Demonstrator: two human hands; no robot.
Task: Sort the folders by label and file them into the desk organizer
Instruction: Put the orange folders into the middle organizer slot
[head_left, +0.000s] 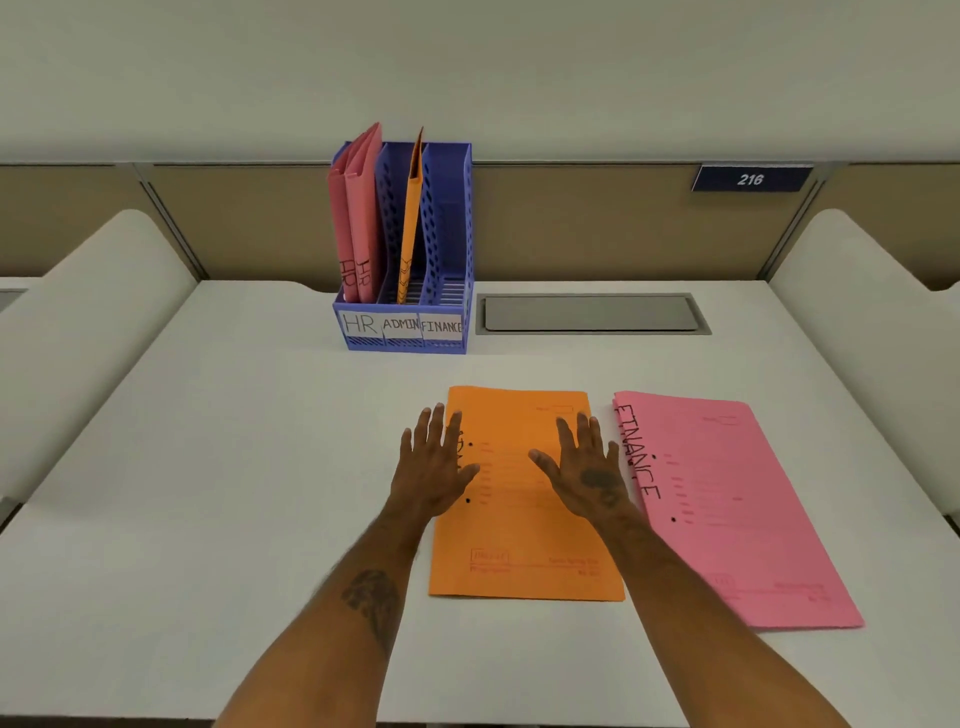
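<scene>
An orange folder (519, 525) lies flat on the desk in front of me. My left hand (434, 462) rests spread over its left edge and hides most of its label. My right hand (584, 470) lies flat on its right part, fingers apart. To the right lies a pink folder (727, 509) marked FINANCE. At the back stands a blue desk organizer (447, 249) with slots labelled HR, ADMIN and FINANCE. Two pink HR folders (356, 218) stand in the HR slot. One orange folder (410, 218) stands in the ADMIN slot. The FINANCE slot holds nothing.
A grey cable hatch (592, 313) is set in the white desk (208, 467) right of the organizer. A beige partition with a sign reading 216 (750, 179) runs along the back. Rounded white dividers (88, 322) flank the desk on both sides.
</scene>
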